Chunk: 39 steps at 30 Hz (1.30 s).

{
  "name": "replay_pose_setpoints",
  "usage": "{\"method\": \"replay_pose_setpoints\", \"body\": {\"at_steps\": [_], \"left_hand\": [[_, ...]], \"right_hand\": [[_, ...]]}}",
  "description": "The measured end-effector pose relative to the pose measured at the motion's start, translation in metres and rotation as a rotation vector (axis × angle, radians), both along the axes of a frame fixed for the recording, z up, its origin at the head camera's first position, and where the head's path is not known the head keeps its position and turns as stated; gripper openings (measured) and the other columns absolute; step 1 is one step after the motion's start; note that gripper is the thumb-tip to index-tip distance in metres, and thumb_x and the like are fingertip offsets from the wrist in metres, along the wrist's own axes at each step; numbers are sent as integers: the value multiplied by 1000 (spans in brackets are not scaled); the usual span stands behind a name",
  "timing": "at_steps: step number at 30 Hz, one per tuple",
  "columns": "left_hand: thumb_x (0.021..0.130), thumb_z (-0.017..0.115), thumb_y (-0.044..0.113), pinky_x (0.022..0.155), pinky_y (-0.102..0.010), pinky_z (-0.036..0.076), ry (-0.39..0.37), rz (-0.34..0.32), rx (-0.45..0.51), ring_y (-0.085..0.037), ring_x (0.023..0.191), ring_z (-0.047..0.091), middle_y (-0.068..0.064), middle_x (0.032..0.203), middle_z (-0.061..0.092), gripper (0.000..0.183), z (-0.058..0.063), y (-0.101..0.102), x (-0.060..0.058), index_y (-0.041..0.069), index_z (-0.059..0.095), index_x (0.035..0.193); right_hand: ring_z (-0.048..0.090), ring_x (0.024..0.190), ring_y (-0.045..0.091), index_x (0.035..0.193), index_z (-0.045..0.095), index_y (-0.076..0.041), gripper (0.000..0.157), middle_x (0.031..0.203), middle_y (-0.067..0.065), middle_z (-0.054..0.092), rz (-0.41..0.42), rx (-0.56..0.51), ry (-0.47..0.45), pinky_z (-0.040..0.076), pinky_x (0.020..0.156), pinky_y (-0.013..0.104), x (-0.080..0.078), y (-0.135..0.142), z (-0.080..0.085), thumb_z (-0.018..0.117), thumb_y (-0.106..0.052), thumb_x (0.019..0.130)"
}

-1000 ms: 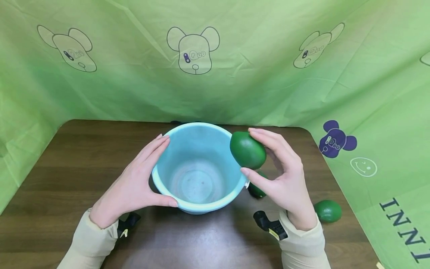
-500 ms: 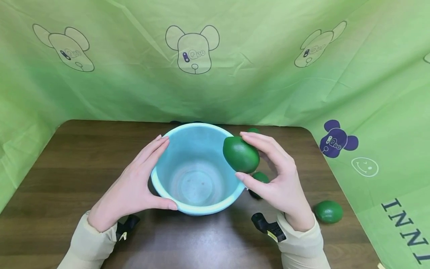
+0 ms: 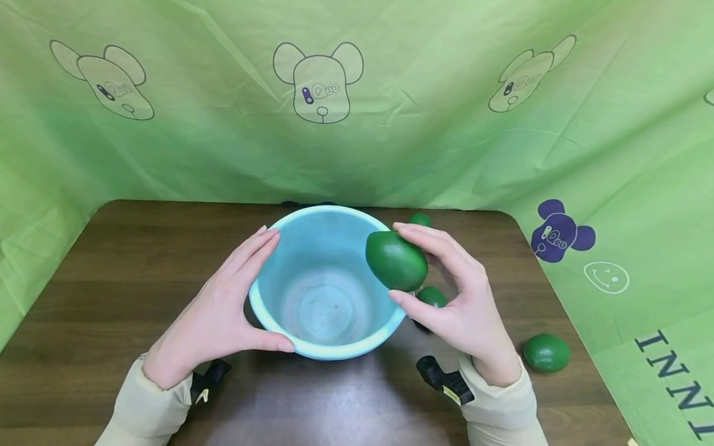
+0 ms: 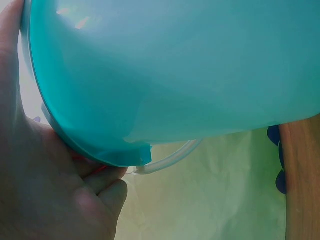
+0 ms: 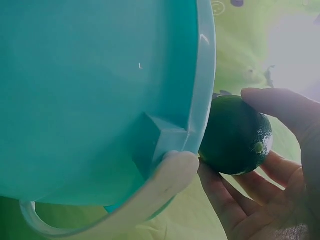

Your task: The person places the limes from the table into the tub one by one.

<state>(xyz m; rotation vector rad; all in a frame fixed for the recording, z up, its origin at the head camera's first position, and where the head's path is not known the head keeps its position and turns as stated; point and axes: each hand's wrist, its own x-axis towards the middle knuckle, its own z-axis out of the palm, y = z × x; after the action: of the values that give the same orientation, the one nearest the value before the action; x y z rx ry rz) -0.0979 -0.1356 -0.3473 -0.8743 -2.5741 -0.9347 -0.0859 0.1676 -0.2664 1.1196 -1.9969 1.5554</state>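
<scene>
In the head view, a light blue bucket (image 3: pixel 329 291) stands upright on the table with its mouth up and the inside bare. My left hand (image 3: pixel 223 310) holds its left side, fingers at the far rim and thumb at the near rim. In the left wrist view, the fingers (image 4: pixel 107 182) bend against the bucket's rim. A smooth, dark green oval fruit (image 3: pixel 396 261) is pinched between the thumb and fingers of my right hand (image 3: pixel 460 285). It hangs over the bucket's right rim. The right wrist view shows the fruit (image 5: pixel 235 135) just beyond the rim.
Right of the bucket lie more green fruits: one (image 3: pixel 420 219) at the back, one (image 3: pixel 432 296) partly behind the right hand, one (image 3: pixel 546 352) near the table's right edge. A white handle (image 5: pixel 115 215) hangs from the bucket. Green printed cloth (image 3: pixel 323 155) encloses the brown table (image 3: pixel 139 260).
My right hand has carried the green fruit left and slightly down, further over the bucket's rim. The fruits behind it show more. The left hand stays on the bucket.
</scene>
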Motion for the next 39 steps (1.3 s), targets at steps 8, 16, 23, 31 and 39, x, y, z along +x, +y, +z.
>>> {"method": "replay_pose_setpoints", "body": {"at_steps": [8,16,23,31,39], "left_hand": [[48,78,70,104,-38,29,4,1,3,-20,139,16,1,153,19,130,0,0,0,12,23,149],[48,78,71,104,-41,29,-5,5,3,-18,139,16,2,153,18,129,1,0,0,13,23,150],[49,77,71,104,-40,29,-13,9,1,-18,139,15,3,153,18,129,1,0,0,14,22,150],[49,77,71,104,-40,30,-16,9,6,-18,139,15,4,153,18,128,2,0,0,14,23,150],[49,77,71,103,-40,30,-15,10,1,-17,139,15,3,153,17,128,3,1,1,14,22,150]], "right_hand": [[53,111,36,121,51,14,61,122,31,51,57,-4,-4,46,88,32,-2,-3,-2,73,17,64],[49,114,37,118,55,10,58,121,29,52,64,36,-9,46,89,33,0,-7,-3,74,15,64],[52,111,33,118,58,5,56,119,23,56,40,103,38,43,90,32,0,-12,-3,77,8,66],[56,108,31,118,57,5,57,121,21,57,72,124,-11,46,87,32,2,-14,-5,76,10,65],[55,109,30,116,60,0,54,120,18,57,61,163,8,46,86,31,2,-16,-5,77,6,65]]}}
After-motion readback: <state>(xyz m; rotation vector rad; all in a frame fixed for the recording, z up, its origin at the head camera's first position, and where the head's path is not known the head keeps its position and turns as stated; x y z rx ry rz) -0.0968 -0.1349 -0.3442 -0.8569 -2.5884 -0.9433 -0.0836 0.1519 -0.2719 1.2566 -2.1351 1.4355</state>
